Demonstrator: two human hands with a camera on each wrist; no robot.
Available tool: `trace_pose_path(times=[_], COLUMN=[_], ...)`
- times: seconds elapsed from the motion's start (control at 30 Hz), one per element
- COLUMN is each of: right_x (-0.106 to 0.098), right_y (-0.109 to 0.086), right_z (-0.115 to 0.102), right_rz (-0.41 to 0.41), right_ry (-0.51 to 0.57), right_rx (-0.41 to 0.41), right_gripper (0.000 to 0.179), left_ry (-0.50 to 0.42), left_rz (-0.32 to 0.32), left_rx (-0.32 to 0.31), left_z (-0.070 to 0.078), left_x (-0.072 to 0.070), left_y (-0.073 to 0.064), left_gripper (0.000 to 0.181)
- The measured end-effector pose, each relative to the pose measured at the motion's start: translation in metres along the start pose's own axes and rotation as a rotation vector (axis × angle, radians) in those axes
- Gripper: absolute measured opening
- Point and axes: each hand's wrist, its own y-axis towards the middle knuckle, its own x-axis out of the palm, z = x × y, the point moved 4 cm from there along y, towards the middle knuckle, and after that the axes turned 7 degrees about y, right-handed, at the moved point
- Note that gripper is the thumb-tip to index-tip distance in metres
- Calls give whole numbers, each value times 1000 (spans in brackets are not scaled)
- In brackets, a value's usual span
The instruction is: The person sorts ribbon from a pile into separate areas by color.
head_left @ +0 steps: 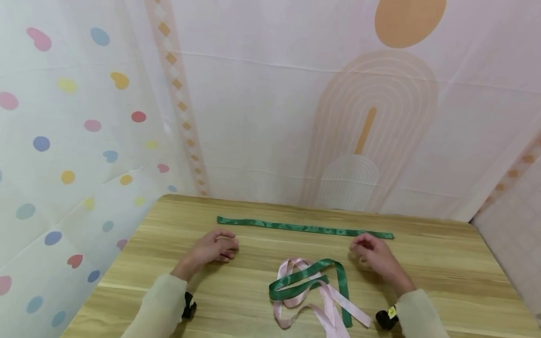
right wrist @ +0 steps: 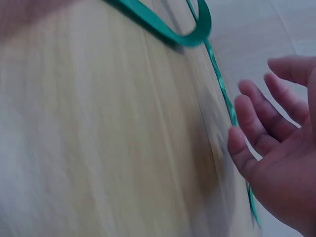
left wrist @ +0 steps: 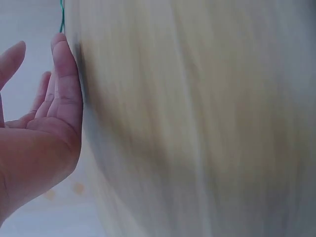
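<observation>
A flat green ribbon [head_left: 290,226] lies stretched out from left to right near the table's back edge. In front of it, a loose pile holds a second green ribbon [head_left: 343,292] looped over pink ribbon [head_left: 330,325]. My left hand [head_left: 212,246] hovers low over the table, left of the pile, its fingers relaxed and holding nothing. On the other side my right hand [head_left: 377,254] is just in front of the stretched ribbon's right end, fingers loosely bent around nothing. In the right wrist view, a curl of green ribbon [right wrist: 163,29] shows beyond the right hand [right wrist: 276,123].
The wooden table [head_left: 243,312] ends at the back against a patterned curtain [head_left: 254,137], with a dotted curtain [head_left: 65,177] at the left. A black wrist camera [head_left: 386,319] sits at the right sleeve, and another [head_left: 189,305] at the left.
</observation>
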Motion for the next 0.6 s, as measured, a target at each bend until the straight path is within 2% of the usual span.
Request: trace_pose_path(times=[0.13,0.27,0.6], right_x=[15,30,56], right_y=[2,3,-2], right_z=[-5,-10,-22], right_rz=[-111,-174,-327], right_ry=[-27,-80,-46], right_rx=[-58,-103,-157], right_gripper=[14,12,16], left_ry=[31,60,94], left_rz=[-100,-184,-305], left_rx=[35,67,117], left_z=[9,20,38], left_x=[19,40,84], left_y=[-5,-11,-24], left_gripper=[39,38,33])
